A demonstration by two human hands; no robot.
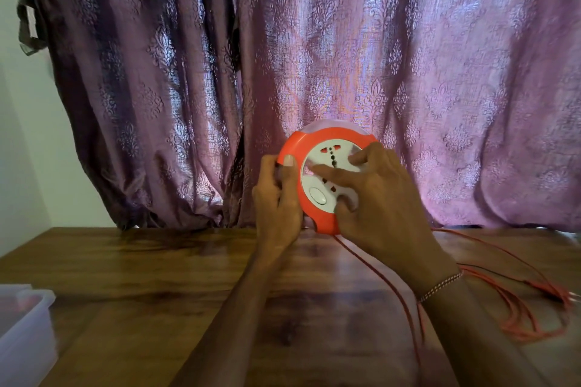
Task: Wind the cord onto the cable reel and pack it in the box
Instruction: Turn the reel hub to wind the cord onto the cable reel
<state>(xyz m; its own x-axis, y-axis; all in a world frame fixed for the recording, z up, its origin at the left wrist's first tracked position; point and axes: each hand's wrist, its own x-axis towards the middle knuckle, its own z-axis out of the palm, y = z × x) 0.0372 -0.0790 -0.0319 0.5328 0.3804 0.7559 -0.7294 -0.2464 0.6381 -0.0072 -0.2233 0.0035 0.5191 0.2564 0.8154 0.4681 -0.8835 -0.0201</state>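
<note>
A round orange cable reel (309, 141) with a white socket face is held upright above the far edge of the table. My left hand (278, 198) grips its left rim, thumb on the orange edge. My right hand (374, 195) lies spread over the white socket face, fingers pressed on it and blurred. A thin red cord (390, 286) drops from the bottom of the reel, runs toward me across the table and lies in loose loops (522, 314) at the right. A clear plastic box (28, 324) stands at the left front corner.
The wooden table (157, 276) fills the lower half of the view. A purple patterned curtain (314, 56) hangs right behind the table's far edge. A pale wall shows at the far left. A beaded bracelet sits on my right wrist.
</note>
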